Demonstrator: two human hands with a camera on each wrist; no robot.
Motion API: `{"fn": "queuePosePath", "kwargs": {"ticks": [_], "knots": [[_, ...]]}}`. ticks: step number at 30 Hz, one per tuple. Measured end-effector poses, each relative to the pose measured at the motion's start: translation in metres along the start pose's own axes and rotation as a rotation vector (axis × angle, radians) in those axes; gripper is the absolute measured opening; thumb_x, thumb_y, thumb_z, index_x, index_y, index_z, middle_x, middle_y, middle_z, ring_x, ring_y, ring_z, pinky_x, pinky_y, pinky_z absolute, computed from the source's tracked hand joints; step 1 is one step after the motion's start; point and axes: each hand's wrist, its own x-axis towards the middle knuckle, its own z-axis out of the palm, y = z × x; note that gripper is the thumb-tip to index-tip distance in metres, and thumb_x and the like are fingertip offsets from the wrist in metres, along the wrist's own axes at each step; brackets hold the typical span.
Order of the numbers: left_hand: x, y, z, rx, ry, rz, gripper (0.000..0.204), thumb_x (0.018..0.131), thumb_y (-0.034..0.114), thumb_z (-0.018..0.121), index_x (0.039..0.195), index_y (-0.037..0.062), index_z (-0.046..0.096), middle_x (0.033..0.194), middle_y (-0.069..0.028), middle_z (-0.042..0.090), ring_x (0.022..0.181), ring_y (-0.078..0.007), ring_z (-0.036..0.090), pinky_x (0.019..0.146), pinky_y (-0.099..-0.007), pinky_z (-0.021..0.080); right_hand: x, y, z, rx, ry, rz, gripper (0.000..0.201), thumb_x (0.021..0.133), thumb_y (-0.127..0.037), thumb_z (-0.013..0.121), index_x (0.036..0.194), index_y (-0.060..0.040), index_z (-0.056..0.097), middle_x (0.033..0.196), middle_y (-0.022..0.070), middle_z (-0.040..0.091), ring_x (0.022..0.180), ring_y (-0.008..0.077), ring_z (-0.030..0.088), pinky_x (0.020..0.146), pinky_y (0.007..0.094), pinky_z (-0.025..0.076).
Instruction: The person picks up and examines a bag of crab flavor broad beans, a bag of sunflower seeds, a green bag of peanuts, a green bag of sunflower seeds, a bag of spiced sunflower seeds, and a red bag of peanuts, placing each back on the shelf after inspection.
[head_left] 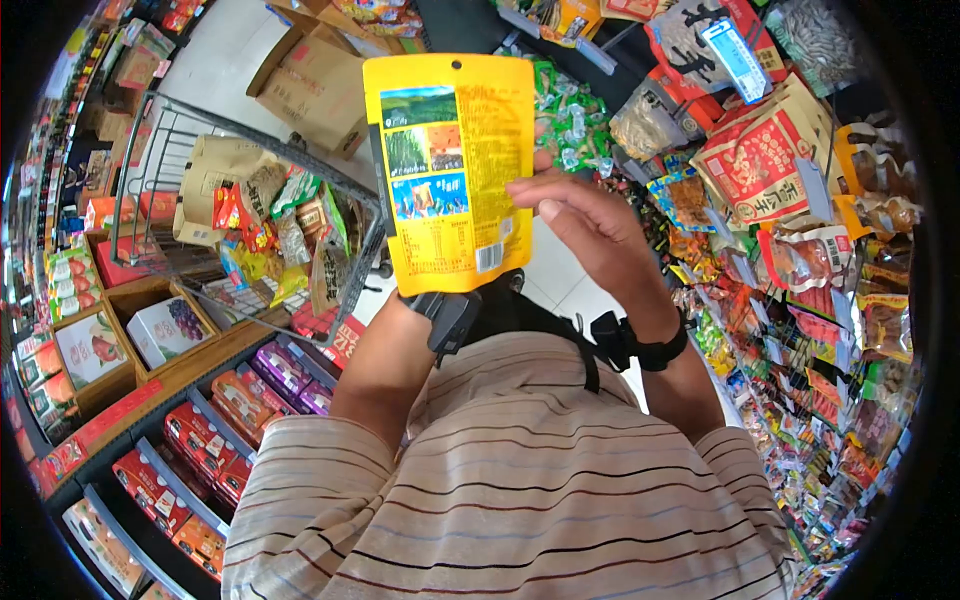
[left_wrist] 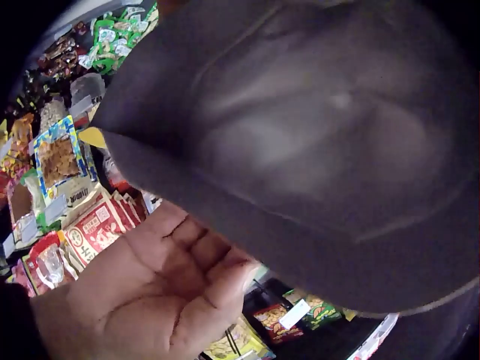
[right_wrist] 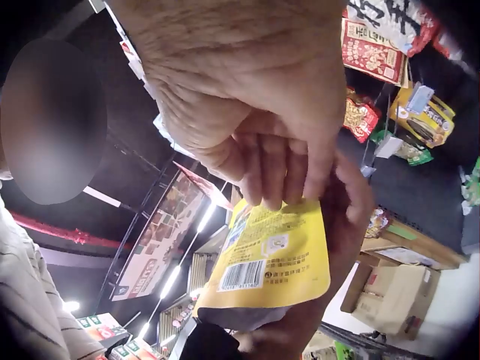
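Observation:
A yellow printed pouch (head_left: 487, 150) stands upright before my chest, its barcode near the lower edge. My left hand (right_wrist: 351, 206) holds it from behind; in the head view the pouch hides most of this hand. At the pouch's right edge, my right hand (head_left: 600, 228) touches the printed face with its fingertips, index finger extended. The right wrist view shows those fingers bent loosely down onto the yellow front. From below, the left wrist view shows the dark pouch base (left_wrist: 315, 142) and the right palm (left_wrist: 161, 277).
A wire shopping cart (head_left: 340, 180) with several snack packs stands to the left. Beyond it is a cardboard box (head_left: 315, 88). Shelves of bagged snacks (head_left: 765, 165) line the right side, and boxed goods (head_left: 205, 440) fill a display at lower left.

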Motion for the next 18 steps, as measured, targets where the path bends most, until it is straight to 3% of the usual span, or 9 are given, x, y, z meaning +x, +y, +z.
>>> {"fn": "queuePosePath", "kwargs": {"ticks": [1,2,4,11,14,15,16,18], "knots": [[0.001,0.004,0.006,0.016,0.057,-0.017,0.061,0.096,0.043,0.052,0.143,0.0055,0.042,0.132,-0.0197,0.055,0.113,-0.0296,0.059,0.093,-0.0383,0.053,0.004,0.003,0.000,0.002,0.032,0.001,0.018,0.098,-0.008,0.055,0.110,-0.0041,0.067,0.108,0.0076,0.070,0.108,0.0155,0.062,0.099,0.0319,0.046],[0.007,0.004,0.000,0.138,-0.002,0.039,0.059,0.096,0.041,0.052,0.142,0.0052,0.042,0.132,-0.0198,0.056,0.114,-0.0289,0.060,0.093,-0.0377,0.052,0.006,-0.002,-0.002,0.009,0.021,0.126,0.019,0.098,-0.009,0.055,0.111,-0.0029,0.067,0.107,0.0069,0.070,0.105,0.0143,0.062,0.097,0.0305,0.047],[0.016,0.005,-0.014,0.106,0.071,-0.012,0.058,0.097,0.040,0.052,0.142,0.0044,0.043,0.131,-0.0199,0.057,0.113,-0.0275,0.060,0.092,-0.0370,0.053,0.014,0.018,-0.001,-0.019,0.028,0.063,0.020,0.098,-0.011,0.056,0.111,-0.0020,0.067,0.107,0.0071,0.070,0.103,0.0140,0.062,0.094,0.0300,0.048],[0.037,0.011,-0.043,0.123,0.082,-0.054,0.057,0.100,0.041,0.046,0.145,0.0067,0.039,0.136,-0.0192,0.053,0.114,-0.0253,0.059,0.093,-0.0370,0.052,0.043,0.021,-0.006,0.080,-0.032,0.204,0.026,0.098,-0.016,0.056,0.119,-0.0017,0.063,0.111,0.0100,0.067,0.105,0.0193,0.064,0.097,0.0335,0.048],[0.046,0.016,-0.038,0.274,0.152,-0.077,0.056,0.099,0.038,0.050,0.144,0.0057,0.041,0.136,-0.0164,0.054,0.116,-0.0221,0.057,0.092,-0.0347,0.052,0.053,0.028,-0.012,0.142,-0.064,0.240,0.032,0.102,-0.018,0.053,0.126,0.0010,0.057,0.121,0.0097,0.063,0.117,0.0153,0.057,0.101,0.0312,0.045],[0.063,0.018,-0.051,0.377,0.206,-0.115,0.050,0.098,0.034,0.055,0.137,0.0030,0.048,0.126,-0.0131,0.060,0.108,-0.0183,0.061,0.089,-0.0301,0.052,0.055,0.026,-0.013,0.228,-0.028,0.208,0.037,0.101,-0.028,0.056,0.126,-0.0021,0.058,0.115,0.0094,0.064,0.111,0.0172,0.059,0.098,0.0335,0.047],[0.079,0.022,-0.068,0.275,0.111,-0.160,0.043,0.098,0.031,0.058,0.128,0.0006,0.054,0.112,-0.0089,0.066,0.096,-0.0150,0.064,0.084,-0.0271,0.052,0.057,0.031,-0.017,0.253,-0.010,0.235,0.039,0.100,-0.030,0.057,0.127,-0.0015,0.056,0.117,0.0093,0.063,0.111,0.0166,0.059,0.097,0.0334,0.047],[0.086,0.018,-0.070,0.372,0.279,-0.089,0.037,0.099,0.029,0.058,0.122,0.0001,0.056,0.099,-0.0058,0.067,0.085,-0.0124,0.064,0.079,-0.0248,0.052,0.061,0.044,-0.024,0.308,0.025,0.288,0.043,0.100,-0.032,0.057,0.130,-0.0003,0.054,0.120,0.0092,0.061,0.111,0.0153,0.058,0.096,0.0332,0.047]]}}
